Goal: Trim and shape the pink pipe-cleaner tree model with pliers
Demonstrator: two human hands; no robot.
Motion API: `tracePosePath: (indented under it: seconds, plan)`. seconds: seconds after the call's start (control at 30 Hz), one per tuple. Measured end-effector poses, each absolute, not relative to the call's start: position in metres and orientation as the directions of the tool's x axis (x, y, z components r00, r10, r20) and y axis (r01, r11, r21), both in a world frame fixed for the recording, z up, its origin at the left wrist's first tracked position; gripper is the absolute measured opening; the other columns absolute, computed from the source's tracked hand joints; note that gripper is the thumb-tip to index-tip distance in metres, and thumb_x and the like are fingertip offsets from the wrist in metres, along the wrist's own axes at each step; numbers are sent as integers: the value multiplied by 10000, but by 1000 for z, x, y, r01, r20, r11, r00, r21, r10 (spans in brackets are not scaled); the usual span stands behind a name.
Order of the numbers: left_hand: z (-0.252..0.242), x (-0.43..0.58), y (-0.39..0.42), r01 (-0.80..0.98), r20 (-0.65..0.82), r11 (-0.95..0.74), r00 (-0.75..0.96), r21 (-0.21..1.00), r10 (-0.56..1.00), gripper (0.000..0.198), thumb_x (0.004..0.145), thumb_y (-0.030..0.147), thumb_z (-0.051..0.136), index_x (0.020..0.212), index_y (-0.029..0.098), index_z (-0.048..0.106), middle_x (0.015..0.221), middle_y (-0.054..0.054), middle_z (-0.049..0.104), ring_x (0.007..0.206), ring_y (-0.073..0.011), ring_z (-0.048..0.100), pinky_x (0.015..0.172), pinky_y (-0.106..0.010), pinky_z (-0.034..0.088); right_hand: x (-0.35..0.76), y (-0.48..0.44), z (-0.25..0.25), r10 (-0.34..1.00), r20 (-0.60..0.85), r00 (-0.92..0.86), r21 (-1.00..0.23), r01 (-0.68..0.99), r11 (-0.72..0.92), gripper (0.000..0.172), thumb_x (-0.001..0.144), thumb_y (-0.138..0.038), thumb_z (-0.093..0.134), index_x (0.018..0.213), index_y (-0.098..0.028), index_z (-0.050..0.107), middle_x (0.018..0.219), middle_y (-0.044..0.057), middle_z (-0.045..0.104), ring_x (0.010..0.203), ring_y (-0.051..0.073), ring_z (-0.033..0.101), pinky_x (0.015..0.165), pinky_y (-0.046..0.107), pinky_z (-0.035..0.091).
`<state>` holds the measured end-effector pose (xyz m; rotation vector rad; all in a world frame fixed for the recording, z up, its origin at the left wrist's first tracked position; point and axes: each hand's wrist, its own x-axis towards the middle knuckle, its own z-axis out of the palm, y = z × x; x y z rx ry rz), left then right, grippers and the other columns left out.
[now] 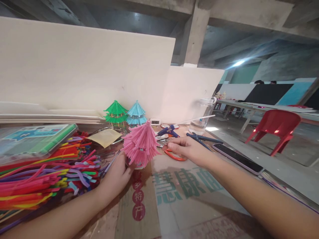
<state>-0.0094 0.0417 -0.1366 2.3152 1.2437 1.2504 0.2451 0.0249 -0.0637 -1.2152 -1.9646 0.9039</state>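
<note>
The left hand (pixel 119 170) has its grip closed around the lower edge of the pink tree (pixel 141 142) at its 7 o'clock, thumb in front and fingers hidden behind, probably kept low so the drooping fringe stays uncrushed and facing the wearer. At the tree's 3 o'clock the right hand (pixel 188 150) has its fingers curled nearly together above an orange handle (pixel 175 156), though I cannot tell whether that grip holds anything. Toward 11 and 12 o'clock the green tree (pixel 115 114) and light-blue tree (pixel 136 113) stand at the back of the worktop (pixel 184 205), perhaps to spare working room, with pipe cleaners (pixel 32 186) heaped at 8 o'clock, seemingly for easy reach.
</note>
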Motion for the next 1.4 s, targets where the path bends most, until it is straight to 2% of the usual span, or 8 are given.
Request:
tracePosePath:
  seconds: [0.2,0.37,0.57,0.7,0.83,1.0,1.17,1.4]
  plan:
    - [-136,-8,41,570,587,-627,285,531,757,321,862,313,462,1144,187,548,1180,-136,641,1139,-306,575,1001,-495,455,250,18,-54,925,253,-284,-793,487,367,635,786,-725,476,900,-132,673,562,-64,285,513,102,257,496,248,193]
    - [-140,-10,42,558,631,-667,298,494,717,302,857,268,463,1135,184,550,1159,-127,641,1134,-299,582,996,-477,466,256,-3,-66,930,253,-265,-778,516,359,521,805,-689,498,756,-176,574,623,-38,384,537,104,305,505,254,232]
    - [-141,-11,38,525,632,-721,382,452,674,299,880,207,430,1168,178,503,1185,-134,600,1157,-277,548,1004,-469,431,253,-27,-99,956,215,-198,-811,510,287,637,836,-744,387,889,-154,620,591,-46,350,526,119,331,491,249,255]
    - [-139,-10,37,543,606,-696,375,471,702,257,906,262,416,1128,168,505,1121,-136,596,1124,-283,550,988,-477,429,245,-36,-103,964,217,-154,-870,417,263,714,811,-778,384,955,-136,663,601,-46,313,520,120,309,471,245,246]
    - [-139,-10,37,560,600,-679,357,475,715,223,916,300,404,1066,177,514,1070,-121,594,1105,-284,546,981,-470,424,242,-38,-103,969,228,-90,-870,428,244,719,790,-777,423,921,-127,701,609,-39,322,548,126,317,499,255,246]
    - [-139,-10,37,560,599,-687,373,463,709,217,918,316,403,1048,182,513,971,-96,576,1035,-280,558,931,-450,445,244,-36,-107,981,165,-105,-911,364,192,766,759,-789,440,940,-100,720,573,-61,258,518,113,259,504,260,212]
    - [-137,-10,35,587,597,-685,384,431,705,237,893,290,421,1080,180,516,889,-75,568,970,-282,567,879,-434,460,244,-35,-105,983,156,-100,-938,298,179,726,705,-787,531,892,-114,729,555,-62,287,514,103,265,504,253,222]
    - [-136,-11,34,607,603,-697,408,382,686,113,844,234,436,929,206,505,868,-62,563,929,-269,566,859,-418,452,243,-35,-102,977,158,-141,-961,206,185,673,688,-789,551,768,-139,706,518,-73,282,486,89,251,485,247,229]
